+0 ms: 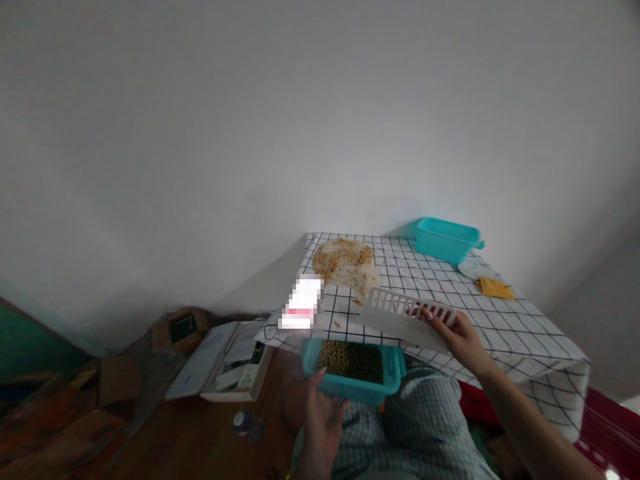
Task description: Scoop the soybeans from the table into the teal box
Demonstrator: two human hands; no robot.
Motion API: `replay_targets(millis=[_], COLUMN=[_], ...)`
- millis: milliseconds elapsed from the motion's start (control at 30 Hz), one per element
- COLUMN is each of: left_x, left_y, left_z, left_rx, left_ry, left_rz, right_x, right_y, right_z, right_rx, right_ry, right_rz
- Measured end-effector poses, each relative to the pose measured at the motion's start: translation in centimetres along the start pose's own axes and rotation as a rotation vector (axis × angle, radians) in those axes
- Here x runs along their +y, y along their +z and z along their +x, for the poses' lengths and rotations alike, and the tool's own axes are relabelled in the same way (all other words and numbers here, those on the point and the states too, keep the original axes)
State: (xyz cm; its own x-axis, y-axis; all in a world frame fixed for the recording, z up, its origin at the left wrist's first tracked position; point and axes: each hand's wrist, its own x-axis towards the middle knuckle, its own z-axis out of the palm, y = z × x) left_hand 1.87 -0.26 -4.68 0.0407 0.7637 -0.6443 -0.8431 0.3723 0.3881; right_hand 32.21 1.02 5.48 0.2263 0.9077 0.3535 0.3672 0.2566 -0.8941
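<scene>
Over my lap, a teal plastic bin [363,395] sits just below the table's front edge. Inside it, yellow soybeans [334,357] lie on the left and small green beans [364,363] on the right. My left hand [323,413] grips the bin at its near left side. In my right hand [463,337] is a white plastic panel [400,320] with a row of slots along its upper edge, held tilted above the table. More soybeans [345,252] are spread among pale grains [363,275] on the tabletop beyond the panel.
A black-and-white checked cloth [395,253] covers the table. A second teal bin [443,240] stands at the back right, near a yellow packet [495,288]. A pixelated phone-like object [303,303] lies at the left edge. An opened white box [235,373] and cartons crowd the floor.
</scene>
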Motion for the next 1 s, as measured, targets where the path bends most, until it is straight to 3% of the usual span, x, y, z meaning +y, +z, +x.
replay_targets(millis=[133,400,600,1000], left_x=[-0.12,-0.29,-0.18,-0.22], left_y=[-0.25,-0.61,-0.43,-0.17], left_z=[0.34,0.84,0.49,0.64], left_rx=[-0.017,-0.032,-0.021,0.014], left_ry=[0.001,-0.006,-0.007,-0.015], left_rz=[0.005,-0.002,-0.008,0.0], right_x=[0.57,0.38,0.52,-0.02], right_y=[-0.17,-0.17,-0.14,0.13], right_z=[0.46,0.0,0.48,0.14], right_rx=[0.078,-0.038,0.023,-0.031], right_ry=[-0.011,0.021,0.016,0.078], right_rz=[-0.007,0.027,0.011,0.047])
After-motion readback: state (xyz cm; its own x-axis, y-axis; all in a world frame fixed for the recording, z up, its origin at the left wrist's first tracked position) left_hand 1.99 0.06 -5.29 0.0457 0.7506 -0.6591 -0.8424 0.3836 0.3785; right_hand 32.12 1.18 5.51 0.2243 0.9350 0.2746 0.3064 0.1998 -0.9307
